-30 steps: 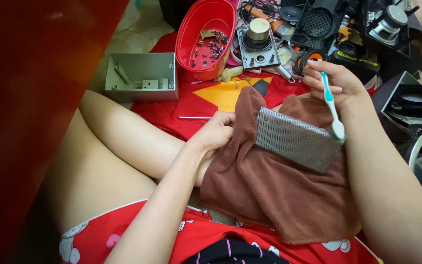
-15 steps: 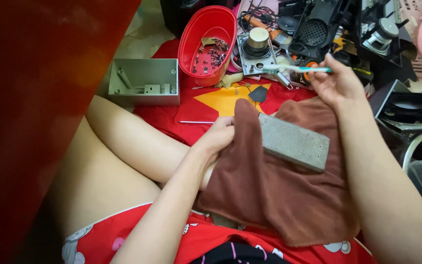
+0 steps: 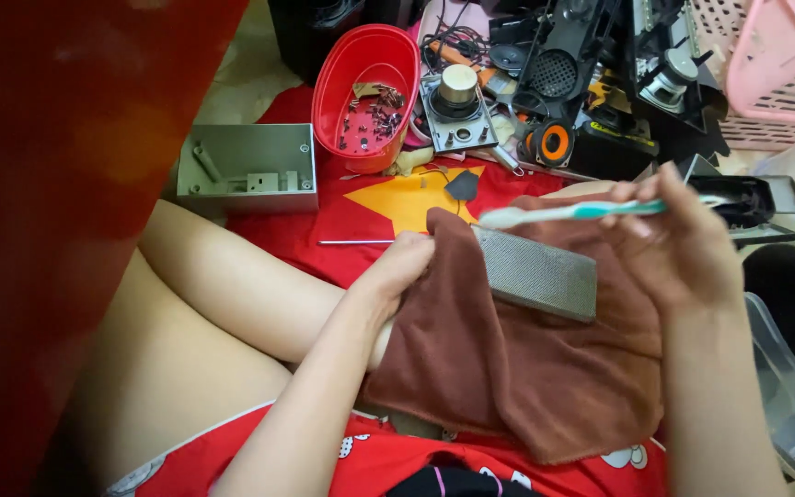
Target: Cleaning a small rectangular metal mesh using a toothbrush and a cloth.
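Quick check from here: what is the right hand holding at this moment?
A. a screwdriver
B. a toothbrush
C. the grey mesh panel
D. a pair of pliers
B: the right hand grips a white and teal toothbrush lying crosswise above the grey mesh panel, which rests on the brown cloth that the left hand grips at its edge.

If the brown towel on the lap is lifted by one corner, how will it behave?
The brown towel would probably hang limp, since it drapes in soft folds over the lap. The grey mesh panel resting on it would likely slide off. The left hand bunches its edge easily, so it seems light and not slippery.
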